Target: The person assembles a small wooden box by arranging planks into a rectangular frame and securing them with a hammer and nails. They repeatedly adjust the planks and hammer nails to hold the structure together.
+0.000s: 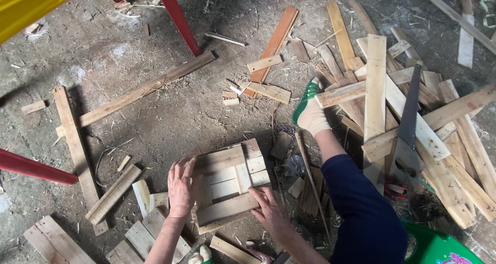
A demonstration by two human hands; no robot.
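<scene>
one head-worn view looks steeply down, close over the hands, onto a dirt floor (170, 114) strewn with wood.

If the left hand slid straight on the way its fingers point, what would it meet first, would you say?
The left hand points up the picture along the wooden crate. Past its fingertips lies bare floor, then probably the long plank; depth is unclear.
</scene>
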